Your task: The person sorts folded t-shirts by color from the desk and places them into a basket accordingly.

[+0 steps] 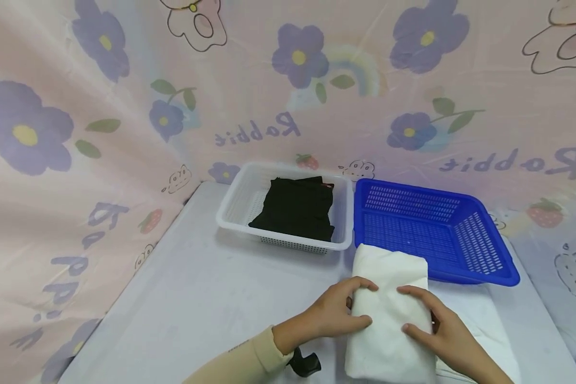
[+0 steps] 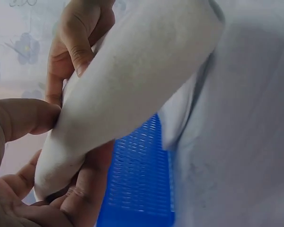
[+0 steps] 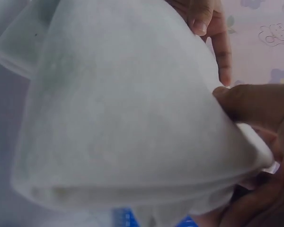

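Both hands hold a folded white cloth (image 1: 389, 320), a thick bundle whose exact kind I cannot tell. My left hand (image 1: 338, 309) grips its left edge, thumb on the near face and other fingers partly behind, as the left wrist view shows. From the opposite edge my right hand (image 1: 444, 325) pinches it the same way, its thumb (image 3: 246, 101) pressing the fabric. The bundle is tilted up off the table, close in front of the blue basket (image 1: 432, 277). More white cloth (image 1: 489, 330) lies on the table beneath the right hand.
A white basket (image 1: 230, 218) stands at the back, left of the blue one, with folded black clothing (image 1: 297, 208) in it. Under the left forearm is a small black object (image 1: 304, 364). A patterned curtain (image 1: 249, 80) closes off the back and left of the white table (image 1: 173, 298).
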`<state>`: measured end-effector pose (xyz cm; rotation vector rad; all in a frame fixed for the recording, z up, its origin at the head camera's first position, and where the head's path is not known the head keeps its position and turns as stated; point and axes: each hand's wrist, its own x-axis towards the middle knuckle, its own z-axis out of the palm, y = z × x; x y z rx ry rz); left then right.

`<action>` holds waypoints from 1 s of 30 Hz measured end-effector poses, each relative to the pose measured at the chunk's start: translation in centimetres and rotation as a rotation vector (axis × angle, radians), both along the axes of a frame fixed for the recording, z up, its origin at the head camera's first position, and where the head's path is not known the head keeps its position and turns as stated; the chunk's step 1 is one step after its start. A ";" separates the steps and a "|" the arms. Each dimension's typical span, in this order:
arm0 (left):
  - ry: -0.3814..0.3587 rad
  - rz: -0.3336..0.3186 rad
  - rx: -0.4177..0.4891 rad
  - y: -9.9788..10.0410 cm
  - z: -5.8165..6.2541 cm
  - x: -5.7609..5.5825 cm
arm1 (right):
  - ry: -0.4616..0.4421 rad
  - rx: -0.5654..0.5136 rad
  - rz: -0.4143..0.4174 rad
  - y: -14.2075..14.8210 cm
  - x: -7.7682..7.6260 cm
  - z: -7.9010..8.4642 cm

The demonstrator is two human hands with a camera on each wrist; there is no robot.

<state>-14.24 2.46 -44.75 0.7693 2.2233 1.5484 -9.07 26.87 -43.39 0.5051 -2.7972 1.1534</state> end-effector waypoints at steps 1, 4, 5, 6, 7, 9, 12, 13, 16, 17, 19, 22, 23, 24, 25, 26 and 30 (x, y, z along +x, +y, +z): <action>0.013 -0.002 0.002 0.0 0.3 -0.1 | 0.013 0.005 0.000 0.0 -0.1 0.3; 0.066 -0.016 0.001 0.1 1.2 -0.4 | 0.051 0.027 -0.004 0.2 -0.3 1.3; 0.087 -0.023 -0.002 0.1 1.6 -0.5 | 0.060 0.033 -0.007 0.3 -0.4 1.6; 0.111 -0.030 -0.008 0.2 2.0 -0.6 | 0.064 0.037 -0.010 0.4 -0.5 2.0; 0.137 -0.037 -0.014 0.2 2.5 -0.8 | 0.066 0.037 -0.012 0.5 -0.6 2.4; 0.187 -0.050 -0.033 0.4 3.3 -1.2 | 0.062 0.033 -0.015 0.7 -0.9 3.1; 0.234 -0.067 -0.052 0.6 4.5 -2.0 | 0.056 0.027 -0.008 1.0 -1.4 4.1; 0.244 -0.072 -0.056 0.7 4.8 -2.3 | 0.057 0.028 -0.008 1.1 -1.7 4.5; 0.262 -0.093 -0.051 1.1 5.7 -3.3 | 0.056 0.037 -0.008 1.5 -2.4 5.5; 0.266 -0.099 -0.049 1.3 6.0 -3.7 | 0.055 0.037 -0.007 1.6 -2.6 5.9; 0.280 -0.107 -0.047 1.7 6.7 -4.4 | 0.060 0.049 -0.009 1.9 -3.1 6.6; 0.297 -0.113 -0.051 2.1 7.6 -5.5 | 0.068 0.058 -0.001 2.2 -4.1 7.7; 0.302 -0.117 -0.049 2.2 7.9 -5.8 | 0.068 0.058 0.005 2.4 -4.5 8.0; 0.308 -0.120 -0.049 2.3 8.1 -6.2 | 0.069 0.056 0.009 2.5 -4.9 8.3; 0.315 -0.124 -0.044 2.4 8.3 -6.7 | 0.068 0.054 0.016 2.7 -5.3 8.6; 0.315 -0.128 -0.039 2.4 8.6 -7.1 | 0.066 0.051 0.021 2.8 -5.7 8.8; 0.301 -0.143 -0.005 2.8 9.2 -9.2 | 0.067 0.061 0.016 3.5 -7.5 9.7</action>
